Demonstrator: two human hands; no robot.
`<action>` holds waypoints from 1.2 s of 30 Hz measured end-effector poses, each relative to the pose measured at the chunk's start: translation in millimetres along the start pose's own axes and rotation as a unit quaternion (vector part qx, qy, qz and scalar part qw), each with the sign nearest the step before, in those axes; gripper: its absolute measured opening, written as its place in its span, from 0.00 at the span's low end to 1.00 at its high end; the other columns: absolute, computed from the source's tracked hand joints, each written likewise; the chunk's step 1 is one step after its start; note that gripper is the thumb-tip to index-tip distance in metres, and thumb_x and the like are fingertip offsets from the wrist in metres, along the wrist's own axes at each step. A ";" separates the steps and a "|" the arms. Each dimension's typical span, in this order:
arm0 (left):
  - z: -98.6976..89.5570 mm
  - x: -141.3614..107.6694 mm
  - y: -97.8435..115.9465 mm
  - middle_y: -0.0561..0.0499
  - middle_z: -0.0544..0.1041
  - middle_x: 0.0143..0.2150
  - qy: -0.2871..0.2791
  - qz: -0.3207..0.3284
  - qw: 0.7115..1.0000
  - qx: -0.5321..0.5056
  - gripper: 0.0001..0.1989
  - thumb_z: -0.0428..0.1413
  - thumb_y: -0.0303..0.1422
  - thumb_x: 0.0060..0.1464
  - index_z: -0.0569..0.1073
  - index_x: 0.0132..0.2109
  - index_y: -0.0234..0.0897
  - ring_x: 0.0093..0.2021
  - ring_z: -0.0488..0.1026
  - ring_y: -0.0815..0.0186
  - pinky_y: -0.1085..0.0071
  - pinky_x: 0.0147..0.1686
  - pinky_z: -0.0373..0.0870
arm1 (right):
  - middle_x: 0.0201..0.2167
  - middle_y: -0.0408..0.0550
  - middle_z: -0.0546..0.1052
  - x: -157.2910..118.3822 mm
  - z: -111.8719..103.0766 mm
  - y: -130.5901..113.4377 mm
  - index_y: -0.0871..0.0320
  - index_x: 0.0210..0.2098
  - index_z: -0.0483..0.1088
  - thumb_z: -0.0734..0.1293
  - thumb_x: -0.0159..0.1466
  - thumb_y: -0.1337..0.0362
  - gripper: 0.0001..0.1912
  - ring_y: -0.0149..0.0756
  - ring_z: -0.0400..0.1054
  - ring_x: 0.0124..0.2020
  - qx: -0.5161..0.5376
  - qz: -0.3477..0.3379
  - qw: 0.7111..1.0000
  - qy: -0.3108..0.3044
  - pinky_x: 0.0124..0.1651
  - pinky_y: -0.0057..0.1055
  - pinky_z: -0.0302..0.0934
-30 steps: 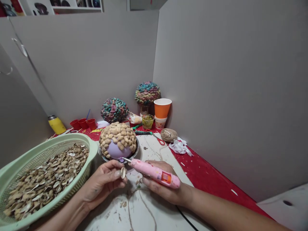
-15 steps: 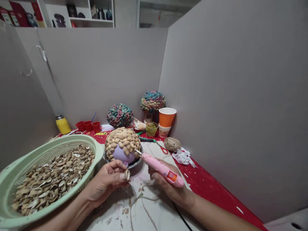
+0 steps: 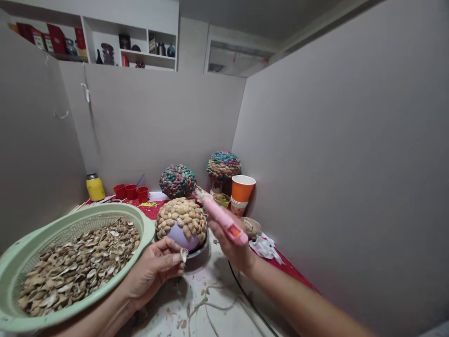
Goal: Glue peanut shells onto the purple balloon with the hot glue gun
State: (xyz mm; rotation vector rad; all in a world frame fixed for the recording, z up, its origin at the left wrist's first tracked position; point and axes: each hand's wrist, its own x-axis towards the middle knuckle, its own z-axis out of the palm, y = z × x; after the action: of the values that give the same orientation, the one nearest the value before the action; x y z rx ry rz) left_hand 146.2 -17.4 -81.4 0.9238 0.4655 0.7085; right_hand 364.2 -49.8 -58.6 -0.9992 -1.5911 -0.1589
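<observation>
Left hand (image 3: 156,264): closed, gripping one shell half (image 3: 183,255) btwn thumb & fingers, at near side of the purple balloon (image 3: 182,238); contact w/ balloon n/a (can't tell). Right hand (image 3: 233,243): closed round the pink tool (image 3: 224,219), front end aimed far-left & up; tip blurred against bkgd items. Black cord (image 3: 245,295) runs below right forearm.

Balloon pos.: in dark bowl (image 3: 201,250) on the counter (image 3: 196,285), far of left hand; top & sides covered w/ peanut shells (image 3: 180,213), purple area exposed on near side.

Left: green basket (image 3: 147,224) w/ loose shells (image 3: 80,267). Near ctr.: string (image 3: 213,306) & shell scraps. Far: 2 multicol. domes, i.e. left dome (image 3: 177,181) & right dome (image 3: 223,165); orange cup (image 3: 243,188) just right of latter. Far left: red cups (image 3: 131,191), yellow bottle (image 3: 95,188). Right: twine ball (image 3: 251,228), partly hidden behind right hand; white tissue (image 3: 266,248) adj., near side.
</observation>
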 end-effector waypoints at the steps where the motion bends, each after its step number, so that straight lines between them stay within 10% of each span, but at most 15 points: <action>1: 0.5 0.1 1.3 0.52 0.75 0.30 0.004 0.004 1.000 -0.005 0.12 0.69 0.26 0.43 0.73 0.32 0.32 0.28 0.72 0.72 0.75 0.31 0.73 | 0.27 0.45 0.68 -11.6 0.1 -8.8 0.58 0.36 0.66 0.59 0.72 0.53 0.16 0.35 0.63 0.27 0.009 -0.007 1.000 -0.028 0.31 0.31 0.61; 5: 0.5 1.8 5.5 0.52 0.76 0.31 0.013 0.013 1.000 -0.008 0.11 0.68 0.25 0.44 0.74 0.32 0.32 0.29 0.72 0.73 0.76 0.33 0.73 | 0.25 0.44 0.65 -44.8 -5.6 -27.8 0.57 0.31 0.62 0.55 0.73 0.50 0.20 0.34 0.60 0.25 0.080 -0.013 0.986 -0.145 0.29 0.30 0.56; 36: -7.2 3.5 8.3 0.52 0.75 0.33 0.027 0.001 0.999 0.017 0.09 0.67 0.25 0.44 0.75 0.34 0.33 0.32 0.72 0.71 0.72 0.38 0.73 | 0.22 0.47 0.68 -51.6 -8.8 -12.1 0.57 0.28 0.60 0.53 0.73 0.50 0.23 0.36 0.60 0.23 0.048 -0.098 0.967 -0.229 0.27 0.31 0.51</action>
State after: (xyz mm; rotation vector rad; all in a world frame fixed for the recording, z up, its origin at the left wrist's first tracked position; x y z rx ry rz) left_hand 141.1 -7.5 -78.5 0.9381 0.5256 0.7304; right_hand 359.6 -88.6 -95.4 -0.8385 -2.1004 0.0179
